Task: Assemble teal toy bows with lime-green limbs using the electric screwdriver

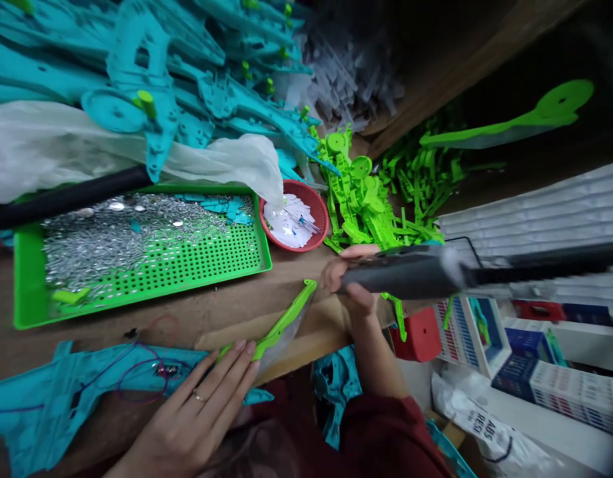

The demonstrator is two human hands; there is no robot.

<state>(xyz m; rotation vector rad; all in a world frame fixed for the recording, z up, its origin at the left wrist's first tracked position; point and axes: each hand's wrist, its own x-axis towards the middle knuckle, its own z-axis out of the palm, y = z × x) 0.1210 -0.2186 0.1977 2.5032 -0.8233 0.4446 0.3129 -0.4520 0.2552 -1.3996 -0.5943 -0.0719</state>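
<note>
— One question: what is grasped, and on which side?
— The right grip (336, 273) is closed around a dark, blurred tool (401, 275); the left grip (207, 398), unclenched, lays its straight fingers on a lime-green part (289, 315).
— And around?
— Behind are a green tray (187, 275) with metal pieces (97, 245) and a red bowl (325, 216); the tool partly hides a lime heap (369, 202).
— How is the part?
— Slender, slanting on the worktop (197, 315), a translucent strip (279, 348) beside it.

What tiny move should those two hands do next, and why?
Perhaps the right hand should bring its blurry dark tool a little closer to the green strip: the left hand lies over one end, and the tool appears near the other.
</note>
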